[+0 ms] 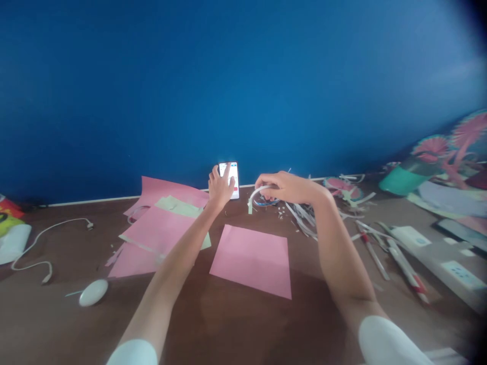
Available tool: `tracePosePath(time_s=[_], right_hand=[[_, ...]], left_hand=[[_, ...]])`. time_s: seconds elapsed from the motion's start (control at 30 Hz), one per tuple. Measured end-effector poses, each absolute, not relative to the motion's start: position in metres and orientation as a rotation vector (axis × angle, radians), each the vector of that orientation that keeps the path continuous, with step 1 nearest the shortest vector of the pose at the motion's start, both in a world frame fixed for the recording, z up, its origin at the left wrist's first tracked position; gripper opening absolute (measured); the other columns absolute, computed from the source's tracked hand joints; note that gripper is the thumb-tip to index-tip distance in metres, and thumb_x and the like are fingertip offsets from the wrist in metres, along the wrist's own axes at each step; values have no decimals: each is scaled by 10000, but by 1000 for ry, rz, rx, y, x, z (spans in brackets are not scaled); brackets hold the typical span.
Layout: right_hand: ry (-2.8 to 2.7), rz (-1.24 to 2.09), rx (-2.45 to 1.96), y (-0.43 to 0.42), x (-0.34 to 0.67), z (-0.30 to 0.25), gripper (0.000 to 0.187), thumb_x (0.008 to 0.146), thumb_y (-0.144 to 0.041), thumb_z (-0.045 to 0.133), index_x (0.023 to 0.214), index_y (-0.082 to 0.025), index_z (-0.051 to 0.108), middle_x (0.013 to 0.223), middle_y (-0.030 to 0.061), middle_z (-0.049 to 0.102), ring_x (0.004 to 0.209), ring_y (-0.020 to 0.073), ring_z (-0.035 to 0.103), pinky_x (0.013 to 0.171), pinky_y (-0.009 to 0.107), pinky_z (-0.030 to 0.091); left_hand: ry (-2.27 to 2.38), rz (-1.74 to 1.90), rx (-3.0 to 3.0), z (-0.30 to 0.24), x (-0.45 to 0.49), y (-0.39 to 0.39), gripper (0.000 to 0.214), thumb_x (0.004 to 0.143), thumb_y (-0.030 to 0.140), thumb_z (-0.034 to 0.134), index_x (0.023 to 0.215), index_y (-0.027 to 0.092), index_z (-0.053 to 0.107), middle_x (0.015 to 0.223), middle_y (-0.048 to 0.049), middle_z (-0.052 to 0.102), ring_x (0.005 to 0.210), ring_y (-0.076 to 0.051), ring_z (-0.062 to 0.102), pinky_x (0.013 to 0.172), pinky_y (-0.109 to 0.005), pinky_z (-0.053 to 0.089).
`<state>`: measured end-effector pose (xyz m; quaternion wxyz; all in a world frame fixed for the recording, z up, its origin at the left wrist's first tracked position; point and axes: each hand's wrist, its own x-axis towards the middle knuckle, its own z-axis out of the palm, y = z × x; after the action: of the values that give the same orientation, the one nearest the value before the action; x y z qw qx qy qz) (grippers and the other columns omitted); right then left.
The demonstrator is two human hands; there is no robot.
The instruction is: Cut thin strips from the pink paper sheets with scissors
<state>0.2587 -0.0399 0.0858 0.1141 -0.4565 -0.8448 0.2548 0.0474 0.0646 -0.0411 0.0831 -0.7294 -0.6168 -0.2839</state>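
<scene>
Left hand [220, 187] up at the phone [235, 174] now, fingers splayed wide over its smooth, lit screen. Right hand [283, 186] is bent at the wrist, fingers curled in on a thin, curved white band [254, 191] with a pale, flat tab [250, 208] hanging from its end. Flat matte pink paper [253, 261] lies on the brown desk [213, 314] between my two forearms, four-sided and skewed to my view. The phone sits at the desk's far side, seemingly leaning on the blue wall [243, 91], long axis running nearly straight up and a touch left. The band arcs leftward, its tab pointing down. Fingers cover much of the screen, so I can't read it; the right fingertips are tucked away, and the paper strips [304, 218] behind that arm are partly hidden.
</scene>
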Motion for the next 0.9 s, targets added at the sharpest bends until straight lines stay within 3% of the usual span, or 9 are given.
tracePosePath(time_s=[0.3, 0.9], right_hand=[[-2484, 734, -1376, -39, 256, 85, 294, 901, -430, 450, 1083, -242, 583, 827, 42, 675, 668, 166, 567, 589, 268, 334], [-2480, 737, -1396, -41, 258, 86, 313, 902, -447, 446, 1102, -247, 580, 848, 48, 677, 674, 170, 567, 595, 278, 347]], left_hand=[[-1761, -870, -2230, -52, 46, 59, 575, 939, 431, 349, 1488, 286, 255, 1527, -149, 174, 1327, -374, 321, 973, -496, 398], [-1761, -876, -2225, -57, 49, 58, 542, 944, 417, 344, 1470, 294, 312, 1556, -123, 128, 1326, -371, 336, 978, -501, 396]])
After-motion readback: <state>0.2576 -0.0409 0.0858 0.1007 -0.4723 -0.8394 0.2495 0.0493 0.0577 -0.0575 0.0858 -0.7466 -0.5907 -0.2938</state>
